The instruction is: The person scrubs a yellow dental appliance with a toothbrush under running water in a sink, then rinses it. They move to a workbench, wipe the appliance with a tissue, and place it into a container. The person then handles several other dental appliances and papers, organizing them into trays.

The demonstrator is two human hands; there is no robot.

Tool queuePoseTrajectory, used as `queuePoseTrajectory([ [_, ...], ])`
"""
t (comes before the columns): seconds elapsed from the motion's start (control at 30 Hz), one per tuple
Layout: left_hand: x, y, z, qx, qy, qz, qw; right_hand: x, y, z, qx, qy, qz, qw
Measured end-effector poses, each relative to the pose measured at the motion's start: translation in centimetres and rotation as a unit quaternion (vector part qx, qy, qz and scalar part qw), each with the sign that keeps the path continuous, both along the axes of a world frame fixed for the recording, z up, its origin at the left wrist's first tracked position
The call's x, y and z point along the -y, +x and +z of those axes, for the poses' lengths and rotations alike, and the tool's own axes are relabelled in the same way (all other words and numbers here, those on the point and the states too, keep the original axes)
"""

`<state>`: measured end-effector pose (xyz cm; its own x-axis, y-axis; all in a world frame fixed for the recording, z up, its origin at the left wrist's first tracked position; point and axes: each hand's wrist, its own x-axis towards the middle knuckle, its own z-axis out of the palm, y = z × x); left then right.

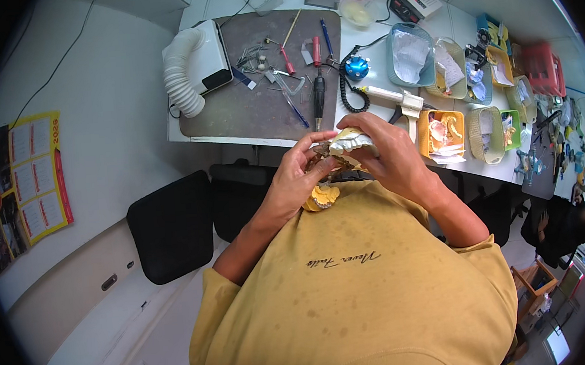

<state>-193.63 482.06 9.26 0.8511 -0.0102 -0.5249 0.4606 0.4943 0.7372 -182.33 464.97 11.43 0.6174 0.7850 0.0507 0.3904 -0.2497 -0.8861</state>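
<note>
Within right hand (395, 153); dental cast (349, 144), partly hidden

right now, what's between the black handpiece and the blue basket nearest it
In the head view, a coiled black cord, then a shiny blue round device.

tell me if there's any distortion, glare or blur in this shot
Head view: the fisheye visibly bends the white workbench, and the corners go black; head view: small highlights glint on the blue dome; head view: the pale tooth model looks reasonably clear, but the far-right clutter is too small to make out.
</note>
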Motion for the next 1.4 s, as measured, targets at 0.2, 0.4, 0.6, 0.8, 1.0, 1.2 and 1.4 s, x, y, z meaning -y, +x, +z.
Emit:
queuePoseTrajectory([
  [0.2,1.0,-0.7,-0.3,-0.026,0.018,0.042,0.999,0.8,-1.1,0.6,0.0,-0.042,-0.028,0.999],
  [0.4,1.2,0.0,0.1,-0.053,0.027,0.031,0.998,1.3,-2.4,1.0,0.034,-0.103,-0.064,0.992],
  [0.6,1.4,0.0,-0.9,-0.041,0.003,0.035,0.999,1.2,-3.0,1.0,0.057,-0.113,-0.063,0.99],
  [0.8,1.5,-0.4,-0.7,-0.017,0.013,0.04,0.999,1.4,-3.2,1.1,0.058,-0.109,-0.059,0.991],
  [1.0,0.8,0.7,-1.0,-0.058,-0.038,-0.02,0.997,2.2,-0.1,-0.7,-0.01,-0.031,-0.056,0.998],
  [1.2,0.7,-0.1,-1.2,-0.075,-0.151,0.048,0.984,2.5,1.2,0.6,-0.186,-0.066,0.023,0.98],
  [1.4,1.3,-1.0,-2.0,-0.054,-0.179,0.07,0.98,2.3,1.2,1.1,-0.216,-0.097,0.037,0.971],
])
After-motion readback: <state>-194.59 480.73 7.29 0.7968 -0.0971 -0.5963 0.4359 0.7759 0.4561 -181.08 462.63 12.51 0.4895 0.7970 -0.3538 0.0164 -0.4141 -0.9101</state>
